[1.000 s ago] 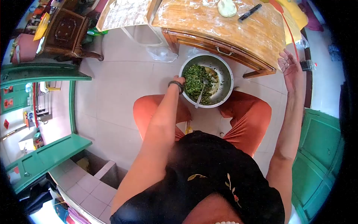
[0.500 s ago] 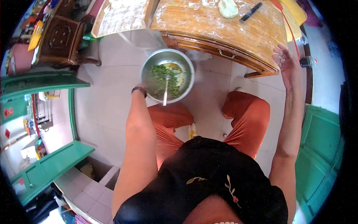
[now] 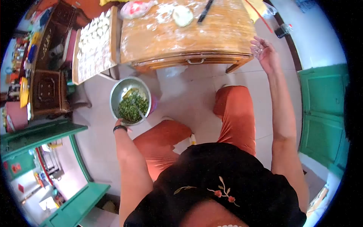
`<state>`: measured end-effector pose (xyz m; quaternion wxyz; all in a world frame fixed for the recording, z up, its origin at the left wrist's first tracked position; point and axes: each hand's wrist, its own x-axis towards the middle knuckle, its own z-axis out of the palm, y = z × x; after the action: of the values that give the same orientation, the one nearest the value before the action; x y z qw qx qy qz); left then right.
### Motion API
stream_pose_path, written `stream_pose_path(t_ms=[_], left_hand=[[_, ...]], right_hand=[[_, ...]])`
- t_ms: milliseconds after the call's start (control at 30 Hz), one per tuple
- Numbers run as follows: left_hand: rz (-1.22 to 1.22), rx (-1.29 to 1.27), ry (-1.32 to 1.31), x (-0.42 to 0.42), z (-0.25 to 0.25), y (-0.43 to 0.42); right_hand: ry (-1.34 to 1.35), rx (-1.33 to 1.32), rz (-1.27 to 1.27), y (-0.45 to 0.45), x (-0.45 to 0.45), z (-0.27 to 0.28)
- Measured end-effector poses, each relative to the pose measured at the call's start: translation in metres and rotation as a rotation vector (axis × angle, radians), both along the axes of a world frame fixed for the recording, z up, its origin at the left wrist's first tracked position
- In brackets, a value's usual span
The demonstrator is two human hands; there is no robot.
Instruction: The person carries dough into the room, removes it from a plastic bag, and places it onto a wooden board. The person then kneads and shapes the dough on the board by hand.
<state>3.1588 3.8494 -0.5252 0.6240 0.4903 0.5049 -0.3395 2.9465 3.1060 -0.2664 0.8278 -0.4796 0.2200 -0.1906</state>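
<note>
A steel bowl [image 3: 115,94] of chopped greens [image 3: 133,107], with a pale patch at its far side, is at the left, below the tray. A spoon [image 3: 141,114] leans in it, handle toward me. My left hand [image 3: 123,124] grips the bowl's near rim; its fingers are partly hidden. My right hand [image 3: 264,55] is raised beside the table's right corner, palm up, fingers spread, holding nothing. On the floury wooden table [image 3: 159,41] lie a lump of dough [image 3: 182,16] and a dark rod [image 3: 205,11].
A floured tray [image 3: 94,62] with several small white pieces stands left of the table. A pink-and-white bag [image 3: 137,8] lies on the table. Carved dark furniture [image 3: 47,90] is at the left, a dark bottle [image 3: 283,31] at the right, a green door [image 3: 323,117] beyond.
My left hand has moved the bowl left, from in front of the table to below the tray. The view has turned, showing more of the tray. My right hand stays raised and open.
</note>
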Motion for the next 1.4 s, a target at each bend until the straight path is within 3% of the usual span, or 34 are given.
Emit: stream_pose_path(t_ms=[33,100,233,300,400,500,633,900,1200,1400], left_hand=[[0.022,0.049,-0.014,0.000,0.013,0.003],[0.225,0.451,-0.036,0.005,0.049,-0.008],[0.298,0.512,-0.564,-0.007,0.107,-0.001],[0.391,0.565,-0.890,-0.037,0.173,-0.057],[0.326,0.314,-1.171,-0.071,0.229,-0.111],[0.191,0.168,-1.288,-0.093,0.264,-0.167],[0.035,-0.066,-1.322,-0.139,0.308,-0.254],[-0.162,-0.312,-1.246,-0.177,0.325,-0.332],[-0.128,-0.338,-1.047,-0.163,0.316,-0.361],[-0.192,-0.380,-0.971,-0.164,0.327,-0.402]], right_hand=[[-0.034,0.048,0.009,-0.008,-0.007,-0.006],[-0.043,0.099,-0.062,-0.018,-0.024,-0.011],[-0.048,0.203,-0.199,-0.031,-0.070,-0.024],[-0.054,0.255,-0.236,-0.035,-0.096,-0.029],[-0.064,0.337,-0.291,-0.046,-0.131,-0.040],[-0.062,0.389,-0.340,-0.058,-0.155,-0.051],[-0.104,0.415,-0.350,-0.065,-0.188,-0.053],[-0.123,0.472,-0.436,-0.077,-0.261,-0.056],[-0.254,0.478,-0.561,-0.065,-0.339,-0.050],[-0.319,0.570,-0.626,-0.048,-0.382,-0.075]])
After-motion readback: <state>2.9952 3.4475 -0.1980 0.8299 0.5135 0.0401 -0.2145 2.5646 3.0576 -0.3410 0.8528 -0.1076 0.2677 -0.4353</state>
